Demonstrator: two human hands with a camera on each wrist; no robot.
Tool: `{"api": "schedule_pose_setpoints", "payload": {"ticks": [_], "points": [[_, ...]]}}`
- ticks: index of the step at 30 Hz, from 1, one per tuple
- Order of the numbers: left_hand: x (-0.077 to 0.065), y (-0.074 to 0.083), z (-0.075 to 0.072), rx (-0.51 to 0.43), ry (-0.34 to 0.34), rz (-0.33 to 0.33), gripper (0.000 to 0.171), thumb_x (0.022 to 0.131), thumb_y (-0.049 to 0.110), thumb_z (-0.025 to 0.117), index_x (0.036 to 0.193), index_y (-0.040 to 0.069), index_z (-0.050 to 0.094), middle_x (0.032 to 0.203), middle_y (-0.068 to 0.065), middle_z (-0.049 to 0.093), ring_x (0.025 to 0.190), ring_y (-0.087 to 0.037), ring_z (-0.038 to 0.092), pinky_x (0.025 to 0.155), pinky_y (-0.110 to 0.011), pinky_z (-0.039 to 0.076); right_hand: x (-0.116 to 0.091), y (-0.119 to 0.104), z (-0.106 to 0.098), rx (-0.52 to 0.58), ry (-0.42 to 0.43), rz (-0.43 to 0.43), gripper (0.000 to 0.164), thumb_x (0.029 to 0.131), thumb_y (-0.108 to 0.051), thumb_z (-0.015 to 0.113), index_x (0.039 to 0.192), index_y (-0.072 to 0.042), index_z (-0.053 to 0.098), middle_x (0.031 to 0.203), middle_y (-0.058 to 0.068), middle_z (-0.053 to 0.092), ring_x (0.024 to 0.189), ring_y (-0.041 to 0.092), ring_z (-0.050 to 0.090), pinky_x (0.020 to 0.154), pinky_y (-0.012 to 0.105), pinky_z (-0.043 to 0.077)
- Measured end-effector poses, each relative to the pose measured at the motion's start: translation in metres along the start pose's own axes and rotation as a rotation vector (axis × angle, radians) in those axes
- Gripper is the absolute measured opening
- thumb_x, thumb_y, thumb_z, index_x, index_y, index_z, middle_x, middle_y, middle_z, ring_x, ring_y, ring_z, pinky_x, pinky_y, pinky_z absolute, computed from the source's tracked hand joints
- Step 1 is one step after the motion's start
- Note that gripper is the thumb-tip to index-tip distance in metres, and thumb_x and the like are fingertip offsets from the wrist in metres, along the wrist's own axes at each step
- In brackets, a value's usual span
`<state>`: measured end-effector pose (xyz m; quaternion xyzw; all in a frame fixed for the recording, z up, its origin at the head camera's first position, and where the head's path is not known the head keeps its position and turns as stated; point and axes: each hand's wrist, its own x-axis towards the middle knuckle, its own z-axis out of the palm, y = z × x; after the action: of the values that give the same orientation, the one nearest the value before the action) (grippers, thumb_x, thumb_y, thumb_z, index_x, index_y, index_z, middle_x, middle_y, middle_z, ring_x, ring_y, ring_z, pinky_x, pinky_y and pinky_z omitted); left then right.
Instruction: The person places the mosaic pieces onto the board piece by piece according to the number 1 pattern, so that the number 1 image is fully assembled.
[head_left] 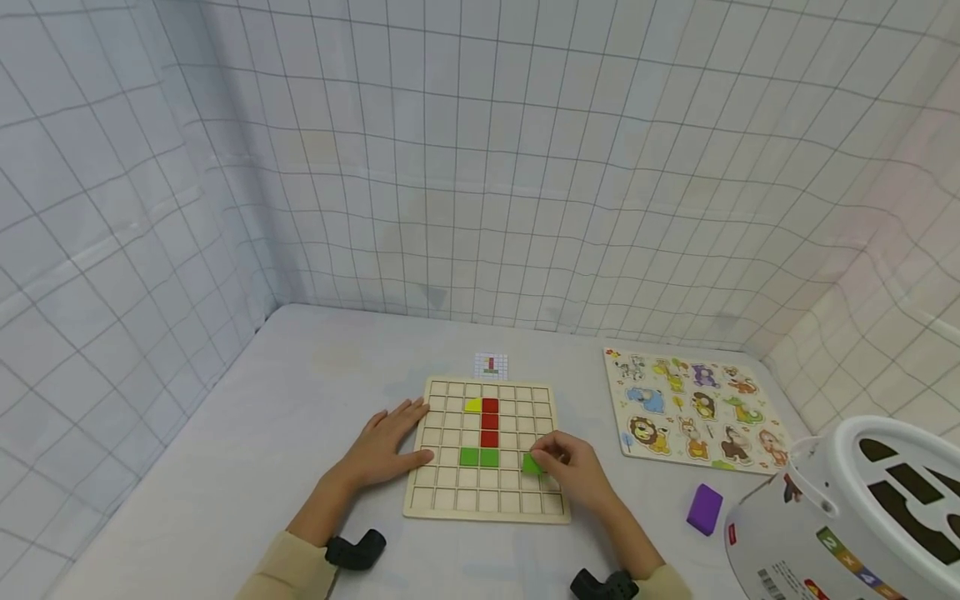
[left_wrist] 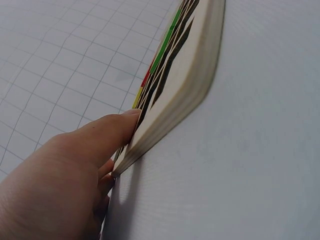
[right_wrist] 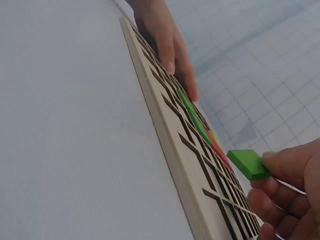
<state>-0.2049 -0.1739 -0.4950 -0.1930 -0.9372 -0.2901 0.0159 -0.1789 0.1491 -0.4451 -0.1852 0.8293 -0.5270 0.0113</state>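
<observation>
A wooden grid board (head_left: 446, 500) lies flat on the white surface. Set in its cells are a yellow piece (head_left: 473, 406), a column of red square tiles (head_left: 489, 422) and two green square tiles (head_left: 478, 457). My right hand (head_left: 576, 468) pinches another green tile (right_wrist: 248, 164) between thumb and fingers; the right wrist view shows it tilted and raised over the board. On the board's left edge rests my left hand (head_left: 386, 446), its fingers extended along the side and the thumb (left_wrist: 112, 131) lying over the rim.
Behind the board lies a small pattern card (head_left: 491, 366) with a coloured figure. An animal puzzle board (head_left: 697, 408) is at the right. Nearer me are a purple block (head_left: 704, 509) and a white lidded bucket (head_left: 780, 533). Grid-patterned sheets (head_left: 450, 167) stand around the surface.
</observation>
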Motion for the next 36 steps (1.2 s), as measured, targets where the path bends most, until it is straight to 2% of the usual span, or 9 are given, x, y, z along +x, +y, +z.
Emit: {"api": "schedule_pose_setpoints", "payload": {"ticks": [10, 15, 23, 30, 36], "points": [[0.000, 0.001, 0.001, -0.001, 0.001, -0.006, 0.081, 0.088, 0.050, 0.064, 0.149, 0.002, 0.039, 0.153, -0.016, 0.037, 0.142, -0.036, 0.028, 0.112, -0.059, 0.017, 0.015, 0.034, 0.020, 0.023, 0.023, 0.024, 0.007, 0.093, -0.013, 0.068, 0.093, -0.006, 0.070, 0.086, 0.001, 0.066, 0.073, 0.010, 0.054, 0.065, 0.022, 0.047], [0.000, 0.001, 0.000, -0.001, -0.004, -0.012, 0.081, 0.088, 0.050, 0.064, 0.149, 0.003, 0.038, 0.153, -0.015, 0.036, 0.143, -0.035, 0.027, 0.112, -0.059, 0.017, 0.019, 0.034, 0.026, 0.027, 0.042, 0.015, 0.007, 0.092, -0.015, 0.069, 0.091, -0.008, 0.070, 0.085, -0.001, 0.066, 0.077, 0.012, 0.058, 0.069, 0.023, 0.050], [0.001, 0.002, 0.000, -0.013, -0.017, -0.008, 0.081, 0.088, 0.049, 0.064, 0.149, 0.002, 0.038, 0.154, -0.015, 0.035, 0.143, -0.035, 0.027, 0.112, -0.058, 0.016, 0.018, 0.035, 0.034, 0.036, 0.064, 0.020, 0.006, 0.092, -0.016, 0.069, 0.091, -0.010, 0.070, 0.085, -0.002, 0.066, 0.076, 0.012, 0.056, 0.067, 0.023, 0.047], [0.000, 0.001, 0.001, 0.004, -0.021, -0.015, 0.080, 0.089, 0.050, 0.063, 0.149, 0.003, 0.038, 0.154, -0.014, 0.035, 0.143, -0.035, 0.026, 0.112, -0.059, 0.016, 0.018, 0.039, 0.039, -0.052, 0.076, -0.031, 0.005, 0.092, -0.015, 0.068, 0.090, -0.010, 0.070, 0.085, -0.005, 0.066, 0.076, 0.009, 0.058, 0.067, 0.023, 0.049], [0.000, 0.002, 0.000, 0.002, -0.012, -0.015, 0.080, 0.089, 0.050, 0.063, 0.149, 0.003, 0.038, 0.154, -0.015, 0.036, 0.143, -0.035, 0.027, 0.112, -0.059, 0.016, 0.018, 0.041, 0.039, -0.068, 0.080, -0.057, 0.006, 0.093, -0.014, 0.068, 0.089, -0.010, 0.070, 0.088, -0.004, 0.064, 0.077, 0.009, 0.057, 0.067, 0.023, 0.049]]}}
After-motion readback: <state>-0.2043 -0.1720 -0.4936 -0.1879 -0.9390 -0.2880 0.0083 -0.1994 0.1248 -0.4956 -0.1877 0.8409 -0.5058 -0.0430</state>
